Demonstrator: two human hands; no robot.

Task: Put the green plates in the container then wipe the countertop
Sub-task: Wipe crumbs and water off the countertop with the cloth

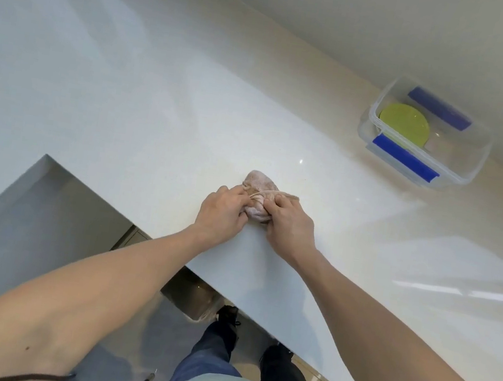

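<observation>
We have both hands on a bunched pinkish-brown cloth (257,199) near the front edge of the countertop (157,112). Our left hand (222,215) is closed on the cloth's left side, its fingers (237,193) curled in and pinching the fabric. Our right hand (290,225) is closed on the right side in the same way, its fingertips pressed into the top of the bundle. The two hands sit close together with the cloth between them; a pale hem or cord of the fabric runs across the top of the bundle from one hand toward the other. The cloth rests on the counter surface, and part of it shows beyond our fingertips, on the far side from us.

The countertop is pale and glossy, with light reflections to the right. Its front edge runs diagonally under our forearms, and below it we see the floor, our dark trousers and shoes.

Well apart from the cloth, to the far right near the wall, stands a clear plastic container (473,169) with blue clips on two of its sides. Inside it lie the green plates (404,124), flat at the bottom toward its left end; we cannot tell how many are stacked there.
</observation>
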